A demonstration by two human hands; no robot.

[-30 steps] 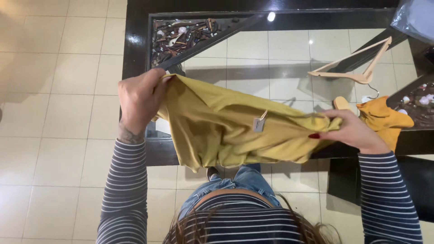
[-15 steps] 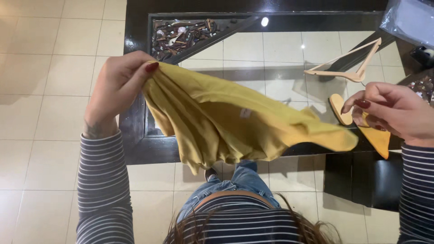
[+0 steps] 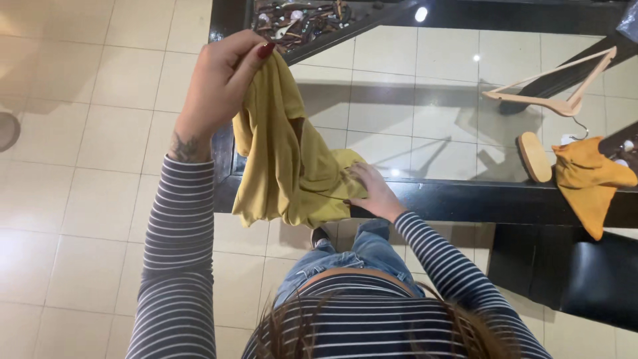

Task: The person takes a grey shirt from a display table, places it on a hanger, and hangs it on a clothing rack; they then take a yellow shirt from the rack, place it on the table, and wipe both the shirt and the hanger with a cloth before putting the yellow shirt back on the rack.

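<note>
1. A mustard-yellow fabric garment (image 3: 286, 156) is held up by the left hand (image 3: 219, 83), raised above the near left corner of the glass-topped counter with a dark frame (image 3: 438, 199).
2. The left hand's fingers are pressed together with the thumb, pinching a bunched upper edge of the garment; red-painted nails are seen at the fingertips.
3. The garment hangs down from that pinch in loose folds, its lower part draped over the counter's front edge.
4. The right hand (image 3: 369, 189) is laid against the lower right part of the garment, at the counter's front rim. Its fingers are partly hidden in the cloth, so it cannot be told whether the cloth is gripped or only touched.
5. Both arms are covered by sleeves striped in dark blue and white.
6. A pale wooden clothes hanger (image 3: 558, 90) is seen lying on the glass, well apart from the hands, toward the far right.
7. An oval tan wooden piece (image 3: 533, 157) lies near the hanger, just beside an orange-yellow folded cloth (image 3: 588, 183) that hangs over the counter's right front edge.
8. A recessed corner panel filled with small shells and pebbles (image 3: 299, 16) is set in the counter's far left corner.
9. Beige floor tiles (image 3: 86, 199) are seen to the left of the counter.
</note>
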